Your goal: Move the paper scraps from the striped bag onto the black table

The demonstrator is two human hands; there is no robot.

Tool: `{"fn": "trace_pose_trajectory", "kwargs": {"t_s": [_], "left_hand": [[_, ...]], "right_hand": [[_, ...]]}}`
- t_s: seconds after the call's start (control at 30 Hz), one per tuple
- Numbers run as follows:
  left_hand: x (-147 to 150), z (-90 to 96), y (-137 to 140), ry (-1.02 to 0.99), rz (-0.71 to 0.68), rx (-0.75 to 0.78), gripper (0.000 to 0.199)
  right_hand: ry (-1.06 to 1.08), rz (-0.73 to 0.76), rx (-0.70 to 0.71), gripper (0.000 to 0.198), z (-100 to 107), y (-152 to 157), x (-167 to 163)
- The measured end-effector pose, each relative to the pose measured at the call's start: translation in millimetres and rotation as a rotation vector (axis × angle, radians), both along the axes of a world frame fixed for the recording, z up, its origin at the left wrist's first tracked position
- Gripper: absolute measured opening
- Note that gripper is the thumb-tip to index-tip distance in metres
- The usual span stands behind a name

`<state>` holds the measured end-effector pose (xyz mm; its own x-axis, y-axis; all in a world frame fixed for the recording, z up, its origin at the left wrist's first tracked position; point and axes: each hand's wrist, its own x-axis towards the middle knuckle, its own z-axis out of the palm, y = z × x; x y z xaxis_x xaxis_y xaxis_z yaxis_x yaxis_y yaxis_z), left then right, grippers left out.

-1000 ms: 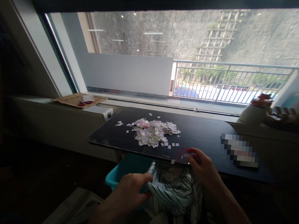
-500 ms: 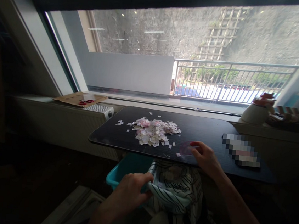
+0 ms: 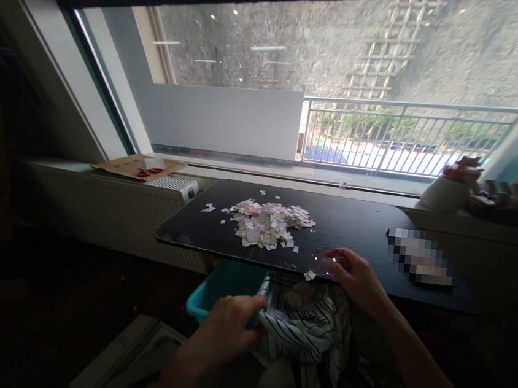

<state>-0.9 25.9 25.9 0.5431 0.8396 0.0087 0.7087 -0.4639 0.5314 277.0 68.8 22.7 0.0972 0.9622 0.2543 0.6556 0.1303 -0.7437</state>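
Note:
My left hand (image 3: 233, 324) is closed on the rim of a white cloth with black stripes (image 3: 293, 333), which hangs open like a bag below the table edge. At the table's front edge, my right hand (image 3: 356, 278) pinches a clear, round, thin plastic piece (image 3: 319, 260); its exact kind I cannot make out. A small paper scrap (image 3: 309, 275) lies at the table edge, just below the plastic piece. To the left of that hand, a heap of small cut paper pieces (image 3: 265, 225) covers the middle of the black table (image 3: 353, 219).
A turquoise plastic tub (image 3: 201, 299) stands under the table, left of the cloth. Red-handled scissors (image 3: 150, 172) lie on brown paper (image 3: 118, 165) by the radiator (image 3: 171, 194). A blurred-out flat object (image 3: 421, 257) rests at the table's right. A white pot (image 3: 447, 192) stands on the sill.
The plastic piece in my right hand has tilted and now catches light. One paper scrap has shifted towards the table's front edge. My left hand still grips the cloth.

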Motion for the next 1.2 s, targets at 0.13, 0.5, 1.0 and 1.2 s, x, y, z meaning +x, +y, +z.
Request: {"fn": "trace_pose_trajectory", "kwargs": {"t_s": [0.13,0.5,1.0,1.2], "left_hand": [[3,2.9,-2,0.017,0.003,0.004,0.008],[4,5.4,-3,0.028,-0.011,-0.018,0.007],[10,4.7,-2,0.078,-0.063,-0.027,0.009],[18,9.5,-3,0.195,-0.067,-0.074,0.011]], "right_hand": [[0.057,-0.046,0.087,0.033,3,15,-18],[-0.011,-0.078,-0.028,0.029,-3,-11,-2],[0.016,-0.063,-0.021,0.029,6,-19,-5],[0.043,-0.042,-0.051,0.029,2,-15,-8]]}}
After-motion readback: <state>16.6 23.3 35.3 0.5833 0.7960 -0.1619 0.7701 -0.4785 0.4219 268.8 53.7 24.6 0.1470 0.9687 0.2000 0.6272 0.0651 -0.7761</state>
